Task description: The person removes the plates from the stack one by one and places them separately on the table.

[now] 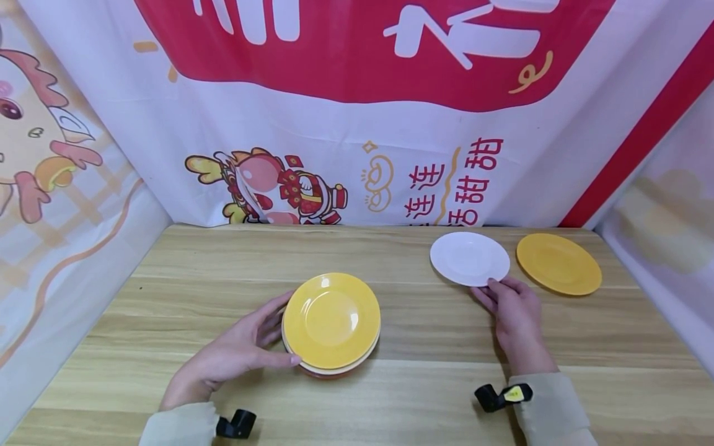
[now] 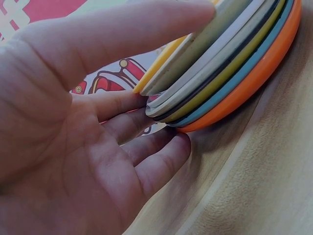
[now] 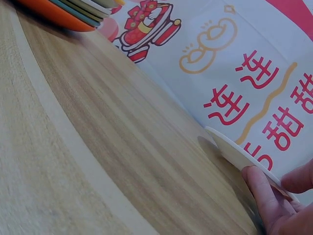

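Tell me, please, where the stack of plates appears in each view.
Head: the stack of plates, just below centre, slightly left.
Left wrist: the stack, upper right, seen edge-on, cut by the top edge.
Right wrist: the stack, top-left corner, partly out of frame.
Shared landmark: the wooden table beneath it.

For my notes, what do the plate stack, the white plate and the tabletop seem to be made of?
Plate stack: probably melamine or glazed ceramic; its yellow top plate is smooth and glossy, with bright highlights.
White plate: plastic or ceramic, I can't tell which; smooth, with a thin edge.
Tabletop: wood or wood-look laminate, from its streaky grain; satin-looking.
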`<state>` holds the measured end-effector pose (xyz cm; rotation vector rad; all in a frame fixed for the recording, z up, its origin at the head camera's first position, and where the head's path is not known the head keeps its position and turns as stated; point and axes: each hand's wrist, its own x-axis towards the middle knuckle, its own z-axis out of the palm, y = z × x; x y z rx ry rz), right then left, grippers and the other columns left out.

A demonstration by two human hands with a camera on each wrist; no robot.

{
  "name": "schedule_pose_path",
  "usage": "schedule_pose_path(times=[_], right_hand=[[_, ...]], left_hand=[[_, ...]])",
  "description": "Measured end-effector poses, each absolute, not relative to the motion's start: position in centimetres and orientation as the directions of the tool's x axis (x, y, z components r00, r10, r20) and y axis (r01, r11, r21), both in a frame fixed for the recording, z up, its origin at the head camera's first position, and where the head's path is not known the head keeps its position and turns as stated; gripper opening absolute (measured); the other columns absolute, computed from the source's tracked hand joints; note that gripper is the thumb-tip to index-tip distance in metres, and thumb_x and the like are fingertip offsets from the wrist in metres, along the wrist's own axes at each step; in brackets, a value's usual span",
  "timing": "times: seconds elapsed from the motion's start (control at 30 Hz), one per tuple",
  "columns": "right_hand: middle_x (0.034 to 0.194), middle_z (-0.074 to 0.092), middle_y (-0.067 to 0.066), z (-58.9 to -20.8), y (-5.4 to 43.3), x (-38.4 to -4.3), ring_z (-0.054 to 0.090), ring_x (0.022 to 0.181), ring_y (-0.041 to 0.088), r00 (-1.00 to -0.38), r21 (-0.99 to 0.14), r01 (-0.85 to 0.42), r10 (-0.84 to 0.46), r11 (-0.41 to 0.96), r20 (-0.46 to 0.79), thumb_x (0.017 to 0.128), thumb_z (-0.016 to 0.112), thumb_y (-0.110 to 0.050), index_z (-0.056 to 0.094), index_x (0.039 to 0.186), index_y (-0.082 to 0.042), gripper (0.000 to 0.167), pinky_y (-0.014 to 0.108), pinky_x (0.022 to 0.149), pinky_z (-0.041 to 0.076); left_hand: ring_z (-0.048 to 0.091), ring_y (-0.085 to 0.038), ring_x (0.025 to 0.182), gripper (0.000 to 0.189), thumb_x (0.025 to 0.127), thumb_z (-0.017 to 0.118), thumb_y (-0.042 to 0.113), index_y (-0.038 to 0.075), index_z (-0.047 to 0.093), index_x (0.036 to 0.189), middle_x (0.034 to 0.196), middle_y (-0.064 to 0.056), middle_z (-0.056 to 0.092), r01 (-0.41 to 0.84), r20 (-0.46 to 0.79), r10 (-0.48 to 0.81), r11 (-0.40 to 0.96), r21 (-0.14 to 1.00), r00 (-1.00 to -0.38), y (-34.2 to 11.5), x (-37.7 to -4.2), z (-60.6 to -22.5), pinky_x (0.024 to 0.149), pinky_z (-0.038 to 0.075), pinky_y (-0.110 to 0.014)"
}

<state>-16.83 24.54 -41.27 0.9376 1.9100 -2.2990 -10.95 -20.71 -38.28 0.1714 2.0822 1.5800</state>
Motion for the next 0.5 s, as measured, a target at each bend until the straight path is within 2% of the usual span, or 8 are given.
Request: schedule_pose_path(times=[0.23, 0.33, 0.43, 0.5], right_hand=[[0.141, 0.054, 0.002, -41.45, 24.72, -16.84, 0.068, 0.120, 0.008, -0.834, -0.897, 0.355, 0.344, -0.264, -0.431, 0.113, 0.053, -0.018, 0.025, 0.170, -0.009, 0.064, 0.025, 0.103, 0.062], [0.154, 0.051, 0.009, -41.47, 24.78, -16.81, 0.068, 0.123, 0.010, -0.838, -0.901, 0.364, 0.339, -0.234, -0.427, 0.113, 0.054, -0.018, 0.025, 0.171, -0.010, 0.065, 0.024, 0.103, 0.062], [0.166, 0.046, 0.013, -41.45, 24.91, -16.77, 0.073, 0.113, 0.004, -0.831, -0.904, 0.394, 0.355, -0.169, -0.428, 0.112, 0.057, -0.020, 0.028, 0.171, -0.011, 0.066, 0.021, 0.099, 0.062], [0.168, 0.045, 0.017, -41.45, 25.10, -16.71, 0.076, 0.101, -0.001, -0.831, -0.907, 0.404, 0.368, -0.115, -0.417, 0.112, 0.058, -0.019, 0.030, 0.170, -0.009, 0.066, 0.020, 0.095, 0.063]], left_hand=[[0.026, -0.040, 0.166, 0.112, 0.085, 0.093, 0.018, 0.024, 0.023, 0.172, 0.181, -0.010, 0.021, -0.199, -0.319, 0.398, 0.315, 0.928, -0.860, -20.72, -10.93, -38.29, 0.133, 0.033, -0.050], [0.026, -0.040, 0.166, 0.112, 0.085, 0.093, 0.018, 0.024, 0.023, 0.172, 0.181, -0.010, 0.021, -0.196, -0.317, 0.399, 0.315, 0.929, -0.860, -20.75, -10.94, -38.33, 0.133, 0.033, -0.050], [0.026, -0.041, 0.166, 0.112, 0.085, 0.093, 0.019, 0.024, 0.023, 0.172, 0.181, -0.010, 0.021, -0.193, -0.315, 0.401, 0.316, 0.929, -0.860, -20.76, -10.96, -38.37, 0.133, 0.033, -0.050], [0.026, -0.041, 0.166, 0.111, 0.085, 0.093, 0.019, 0.024, 0.023, 0.172, 0.181, -0.010, 0.021, -0.191, -0.315, 0.401, 0.319, 0.928, -0.860, -20.76, -10.98, -38.41, 0.133, 0.033, -0.051]])
